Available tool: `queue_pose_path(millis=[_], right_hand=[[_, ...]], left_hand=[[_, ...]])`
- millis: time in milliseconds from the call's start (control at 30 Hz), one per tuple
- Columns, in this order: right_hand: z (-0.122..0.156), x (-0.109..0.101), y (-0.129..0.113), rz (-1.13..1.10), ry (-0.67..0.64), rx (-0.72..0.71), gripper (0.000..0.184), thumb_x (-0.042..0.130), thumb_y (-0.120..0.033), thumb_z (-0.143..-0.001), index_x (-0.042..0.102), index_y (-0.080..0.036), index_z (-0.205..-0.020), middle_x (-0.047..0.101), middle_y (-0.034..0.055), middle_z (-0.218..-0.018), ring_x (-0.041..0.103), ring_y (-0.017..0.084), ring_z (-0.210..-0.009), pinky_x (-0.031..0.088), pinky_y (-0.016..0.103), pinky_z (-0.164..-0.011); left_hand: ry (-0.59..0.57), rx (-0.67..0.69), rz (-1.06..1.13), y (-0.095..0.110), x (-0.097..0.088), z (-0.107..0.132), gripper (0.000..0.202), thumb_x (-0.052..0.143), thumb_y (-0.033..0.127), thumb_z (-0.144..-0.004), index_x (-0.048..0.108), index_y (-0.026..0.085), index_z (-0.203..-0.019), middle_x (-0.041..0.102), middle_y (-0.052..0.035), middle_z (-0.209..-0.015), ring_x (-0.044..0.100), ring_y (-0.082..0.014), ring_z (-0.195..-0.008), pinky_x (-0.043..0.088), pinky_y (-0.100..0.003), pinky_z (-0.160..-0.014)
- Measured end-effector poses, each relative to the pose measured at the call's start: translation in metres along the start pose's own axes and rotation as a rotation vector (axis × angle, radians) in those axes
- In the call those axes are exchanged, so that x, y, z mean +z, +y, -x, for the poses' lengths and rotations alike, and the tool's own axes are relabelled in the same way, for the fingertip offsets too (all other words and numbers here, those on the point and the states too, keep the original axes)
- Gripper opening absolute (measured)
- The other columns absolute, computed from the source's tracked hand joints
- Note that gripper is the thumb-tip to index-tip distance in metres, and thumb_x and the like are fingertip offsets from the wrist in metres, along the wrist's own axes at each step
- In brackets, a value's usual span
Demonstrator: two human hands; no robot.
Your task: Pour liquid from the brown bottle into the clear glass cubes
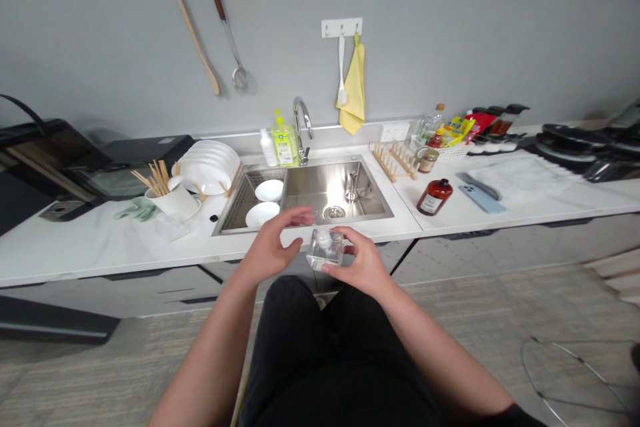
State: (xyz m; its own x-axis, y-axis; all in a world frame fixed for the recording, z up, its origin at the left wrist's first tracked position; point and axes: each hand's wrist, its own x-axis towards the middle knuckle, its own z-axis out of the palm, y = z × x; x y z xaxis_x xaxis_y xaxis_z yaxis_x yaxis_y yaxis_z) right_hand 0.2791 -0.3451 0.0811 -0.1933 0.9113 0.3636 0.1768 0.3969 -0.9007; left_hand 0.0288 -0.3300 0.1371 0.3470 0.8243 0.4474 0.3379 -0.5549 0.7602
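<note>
A clear, square-sided bottle (324, 253) with a whitish top is gripped from its right side by my right hand (361, 261). It is held in front of the counter's front edge, before the sink (387, 208). My left hand (277, 243) hovers just left of the bottle, fingers apart and thumb out, holding nothing. Two white bowls (263, 215) sit in the left part of the sink, beyond my left hand. An amber bottle (434, 197) with a dark cap and white label stands on the counter to the right.
Behind the sink are a faucet (303, 127), a yellow-green soap bottle (285, 141) and a white bottle (268, 148). White plates (210, 163) and a chopstick holder (176, 203) stand left. On the right are a wooden rack (395, 161), a jar (427, 160) and a blue phone (483, 199).
</note>
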Motion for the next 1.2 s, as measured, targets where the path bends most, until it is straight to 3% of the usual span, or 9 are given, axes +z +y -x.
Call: queue_pose_path(millis=[100,233,433,533,700,833,1000,1100,1200], right_hand=[[0.003,-0.002,-0.002,0.001,-0.009,0.001,0.069,0.103,-0.042,-0.073,0.077,-0.027,-0.134,0.084,0.0099,-0.132,0.083,0.035,-0.117,0.071,0.046,-0.091],[0.008,-0.003,-0.006,-0.011,-0.006,-0.009,0.069,0.104,-0.042,-0.073,0.077,-0.028,-0.135,0.084,0.0092,-0.133,0.082,0.035,-0.118,0.072,0.044,-0.092],[0.013,-0.009,-0.007,-0.021,0.020,-0.020,0.067,0.104,-0.040,-0.072,0.078,-0.026,-0.133,0.084,0.0100,-0.132,0.083,0.034,-0.115,0.072,0.044,-0.092],[0.016,-0.010,-0.011,0.018,0.017,-0.060,0.068,0.104,-0.041,-0.074,0.078,-0.025,-0.134,0.084,0.0103,-0.129,0.082,0.033,-0.113,0.070,0.042,-0.089],[0.019,-0.012,-0.011,-0.033,-0.048,-0.050,0.070,0.106,-0.044,-0.075,0.078,-0.026,-0.137,0.083,0.0100,-0.134,0.081,0.032,-0.115,0.068,0.041,-0.090],[0.017,-0.021,0.002,-0.203,-0.218,-0.004,0.080,0.110,-0.048,-0.071,0.079,-0.027,-0.141,0.080,0.0105,-0.142,0.080,0.033,-0.120,0.069,0.040,-0.090],[0.014,-0.031,0.022,-0.375,-0.334,0.062,0.086,0.113,-0.048,-0.065,0.079,-0.026,-0.141,0.082,0.0088,-0.134,0.081,0.030,-0.109,0.070,0.040,-0.091],[0.012,-0.032,0.035,-0.318,-0.299,0.073,0.083,0.113,-0.046,-0.066,0.079,-0.027,-0.139,0.081,0.0090,-0.137,0.080,0.030,-0.114,0.069,0.040,-0.093],[0.005,-0.033,0.056,-0.195,-0.148,0.101,0.077,0.110,-0.048,-0.070,0.078,-0.027,-0.136,0.081,0.0088,-0.136,0.079,0.030,-0.115,0.067,0.039,-0.091]], left_hand=[[-0.026,0.013,0.022,0.006,0.007,0.002,0.072,0.088,0.027,-0.095,0.064,0.029,-0.163,0.078,-0.0143,-0.149,0.075,-0.0314,-0.139,0.056,-0.056,-0.127],[0.004,-0.022,0.068,0.009,0.020,0.001,0.082,0.100,0.036,-0.087,0.066,0.030,-0.161,0.081,-0.0127,-0.140,0.077,-0.0310,-0.132,0.058,-0.053,-0.125],[0.141,-0.031,0.074,0.001,0.003,0.010,0.066,0.090,0.033,-0.096,0.067,0.025,-0.157,0.082,-0.0121,-0.132,0.079,-0.0274,-0.126,0.058,-0.048,-0.120],[0.107,-0.022,0.071,0.012,0.017,0.012,0.076,0.101,0.036,-0.084,0.072,0.026,-0.154,0.083,-0.0106,-0.129,0.079,-0.0289,-0.125,0.058,-0.047,-0.120],[0.139,-0.100,0.207,0.019,0.044,0.011,0.066,0.106,0.039,-0.080,0.081,0.024,-0.140,0.088,-0.0074,-0.109,0.083,-0.0314,-0.121,0.056,-0.051,-0.125],[0.031,-0.129,0.354,0.010,0.043,0.015,0.073,0.106,0.045,-0.081,0.080,0.021,-0.145,0.090,-0.0089,-0.107,0.085,-0.0323,-0.118,0.058,-0.051,-0.123],[-0.011,-0.142,0.395,0.004,0.052,0.018,0.065,0.104,0.046,-0.084,0.083,0.019,-0.139,0.091,-0.0102,-0.106,0.087,-0.0296,-0.105,0.065,-0.046,-0.111],[-0.019,-0.153,0.335,-0.006,0.064,0.016,0.058,0.097,0.045,-0.092,0.082,0.022,-0.143,0.091,-0.0115,-0.117,0.086,-0.0315,-0.119,0.060,-0.050,-0.122],[-0.009,-0.115,0.302,-0.038,0.065,0.011,0.071,0.088,0.041,-0.100,0.065,0.028,-0.165,0.085,-0.0134,-0.142,0.076,-0.0324,-0.143,0.053,-0.054,-0.131]])
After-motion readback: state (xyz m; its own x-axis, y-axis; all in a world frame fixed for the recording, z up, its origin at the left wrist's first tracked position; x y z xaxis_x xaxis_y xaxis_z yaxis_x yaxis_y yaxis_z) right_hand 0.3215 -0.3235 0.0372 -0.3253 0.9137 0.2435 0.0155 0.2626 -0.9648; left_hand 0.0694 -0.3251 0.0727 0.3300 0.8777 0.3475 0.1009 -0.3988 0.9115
